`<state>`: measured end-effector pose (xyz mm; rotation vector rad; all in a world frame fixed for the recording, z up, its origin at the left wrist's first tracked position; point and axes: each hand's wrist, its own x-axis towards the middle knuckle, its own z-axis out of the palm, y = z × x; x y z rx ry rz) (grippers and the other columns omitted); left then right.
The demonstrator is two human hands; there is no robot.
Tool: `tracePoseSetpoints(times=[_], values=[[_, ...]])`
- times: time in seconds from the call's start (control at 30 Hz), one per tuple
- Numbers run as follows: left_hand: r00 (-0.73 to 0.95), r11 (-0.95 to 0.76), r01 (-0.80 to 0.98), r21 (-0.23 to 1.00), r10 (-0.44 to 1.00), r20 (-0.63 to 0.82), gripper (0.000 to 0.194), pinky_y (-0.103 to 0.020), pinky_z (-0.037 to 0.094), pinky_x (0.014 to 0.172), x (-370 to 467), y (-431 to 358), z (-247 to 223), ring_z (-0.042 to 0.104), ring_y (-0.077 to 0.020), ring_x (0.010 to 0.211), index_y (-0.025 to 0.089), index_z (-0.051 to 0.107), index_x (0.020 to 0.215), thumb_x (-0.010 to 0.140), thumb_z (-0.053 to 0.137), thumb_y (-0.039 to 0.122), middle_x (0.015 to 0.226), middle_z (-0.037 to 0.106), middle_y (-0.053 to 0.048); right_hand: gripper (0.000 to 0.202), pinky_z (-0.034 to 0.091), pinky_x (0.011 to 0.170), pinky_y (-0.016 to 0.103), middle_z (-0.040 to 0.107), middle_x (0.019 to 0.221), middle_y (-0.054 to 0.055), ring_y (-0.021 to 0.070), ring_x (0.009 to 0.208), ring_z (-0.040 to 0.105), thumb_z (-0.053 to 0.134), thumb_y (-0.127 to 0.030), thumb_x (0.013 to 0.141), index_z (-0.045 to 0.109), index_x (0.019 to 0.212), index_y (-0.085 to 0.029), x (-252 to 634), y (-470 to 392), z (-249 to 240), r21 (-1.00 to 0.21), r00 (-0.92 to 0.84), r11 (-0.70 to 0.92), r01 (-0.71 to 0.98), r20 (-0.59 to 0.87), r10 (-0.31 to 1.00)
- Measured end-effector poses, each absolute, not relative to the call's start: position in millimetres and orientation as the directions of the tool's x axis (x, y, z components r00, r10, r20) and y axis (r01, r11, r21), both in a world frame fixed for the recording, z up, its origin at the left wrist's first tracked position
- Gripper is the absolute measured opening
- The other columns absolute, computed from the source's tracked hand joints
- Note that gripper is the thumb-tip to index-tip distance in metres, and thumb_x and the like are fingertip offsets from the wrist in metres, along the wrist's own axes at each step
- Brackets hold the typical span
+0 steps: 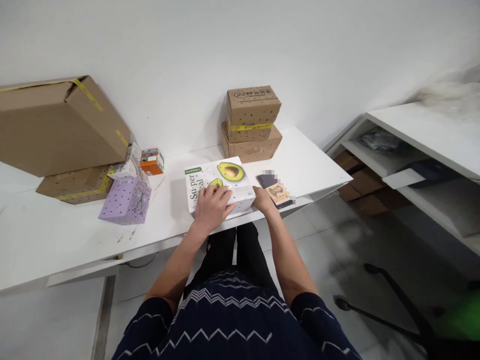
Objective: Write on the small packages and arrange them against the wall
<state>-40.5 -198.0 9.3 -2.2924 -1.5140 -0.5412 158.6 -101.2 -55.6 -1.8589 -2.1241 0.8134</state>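
Observation:
A white box printed with green avocados (237, 186) lies on the white table (165, 220) in front of me. My left hand (212, 206) rests on its top near the front edge, fingers stretched out and a little spread. At the box's right end, my right hand (262, 200) is curled against the side, with most of its fingertips hidden. Just right of that hand lies a dark phone (267, 179) beside a card with a face-like picture (278, 194), partly blurred out.
Two brown cartons (252, 117) are stacked by the wall. On the left are a big brown carton (56, 125), a purple box (126, 201) and a small orange box (152, 161). A white shelf unit (423, 165) and black chair legs (393, 300) stand on the right.

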Motion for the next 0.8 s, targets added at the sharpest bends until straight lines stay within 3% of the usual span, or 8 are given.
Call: tracePoseSetpoints(times=[0.13, 0.2, 0.27, 0.53, 0.63, 0.7, 0.73, 0.8], values=[[0.35, -0.366, 0.929, -0.05, 0.827, 0.44, 0.03, -0.044, 0.039, 0.08, -40, -198, 10, 0.057, -0.0302, 0.103, 0.025, 0.066, 0.116, 0.093, 0.057, 0.04, 0.122, 0.068, -0.009, 0.04, 0.043, 0.09, 0.034, 0.064, 0.121, 0.017, 0.0281, 0.111, 0.058, 0.052, -0.035, 0.093, 0.061, 0.126, -0.015, 181, -97, -60, -0.454, 0.071, -0.1, 0.885, -0.08, 0.994], [0.35, -0.37, 0.928, -0.043, 0.827, 0.44, 0.03, -0.044, 0.04, 0.08, -41, -198, 9, 0.056, -0.0305, 0.103, 0.024, 0.066, 0.117, 0.093, 0.057, 0.041, 0.122, 0.068, -0.009, 0.06, 0.04, 0.097, 0.043, 0.051, 0.14, 0.021, 0.035, 0.124, 0.048, 0.058, -0.047, 0.089, 0.049, 0.141, -0.018, 193, -95, -65, -0.371, 0.21, -0.202, 0.906, -0.019, 0.978], [0.349, -0.375, 0.927, -0.031, 0.826, 0.442, 0.031, -0.045, 0.04, 0.081, -41, -197, 8, 0.056, -0.0307, 0.103, 0.024, 0.066, 0.117, 0.093, 0.057, 0.041, 0.122, 0.068, -0.009, 0.077, 0.037, 0.1, 0.049, 0.042, 0.147, 0.022, 0.0389, 0.13, 0.041, 0.063, -0.055, 0.084, 0.039, 0.148, -0.02, 203, -93, -72, -0.318, 0.241, -0.239, 0.918, -0.033, 0.97], [0.353, -0.382, 0.924, -0.026, 0.826, 0.439, 0.031, -0.044, 0.04, 0.082, -41, -197, 8, 0.055, -0.0308, 0.104, 0.023, 0.066, 0.117, 0.093, 0.057, 0.041, 0.122, 0.068, -0.009, 0.06, 0.035, 0.102, 0.048, 0.052, 0.139, 0.02, 0.037, 0.124, 0.044, 0.051, -0.043, 0.089, 0.049, 0.143, -0.017, 204, -95, -88, -0.329, 0.215, -0.202, 0.923, 0.002, 0.977], [0.346, -0.372, 0.928, -0.028, 0.829, 0.44, 0.031, -0.044, 0.04, 0.083, -41, -197, 8, 0.055, -0.0304, 0.104, 0.023, 0.066, 0.117, 0.093, 0.057, 0.041, 0.122, 0.068, -0.009, 0.063, 0.036, 0.102, 0.05, 0.057, 0.133, 0.021, 0.0372, 0.122, 0.046, 0.057, -0.043, 0.084, 0.052, 0.141, -0.014, 207, -100, -87, -0.426, 0.232, -0.196, 0.883, 0.035, 0.972], [0.349, -0.372, 0.928, -0.037, 0.828, 0.439, 0.031, -0.044, 0.04, 0.082, -41, -197, 8, 0.056, -0.0303, 0.103, 0.023, 0.066, 0.117, 0.093, 0.057, 0.041, 0.122, 0.068, -0.009, 0.065, 0.038, 0.102, 0.047, 0.063, 0.124, 0.019, 0.0338, 0.118, 0.052, 0.062, -0.045, 0.079, 0.056, 0.135, -0.013, 213, -105, -85, -0.597, 0.277, -0.191, 0.779, 0.056, 0.959], [0.353, -0.374, 0.927, -0.042, 0.826, 0.439, 0.031, -0.044, 0.04, 0.082, -41, -197, 7, 0.056, -0.0303, 0.103, 0.023, 0.066, 0.117, 0.094, 0.056, 0.041, 0.122, 0.068, -0.009, 0.065, 0.041, 0.1, 0.045, 0.066, 0.116, 0.017, 0.0308, 0.112, 0.056, 0.064, -0.046, 0.076, 0.058, 0.132, -0.012, 216, -108, -83, -0.717, 0.319, -0.191, 0.67, 0.046, 0.946], [0.361, -0.378, 0.924, -0.053, 0.82, 0.443, 0.032, -0.044, 0.04, 0.081, -41, -197, 7, 0.056, -0.0302, 0.103, 0.023, 0.066, 0.117, 0.094, 0.055, 0.042, 0.122, 0.068, -0.009, 0.065, 0.049, 0.088, 0.038, 0.07, 0.1, 0.01, 0.0239, 0.093, 0.063, 0.067, -0.05, 0.071, 0.062, 0.124, -0.014, 222, -118, -75, -0.937, 0.394, -0.188, 0.295, -0.061, 0.917]])
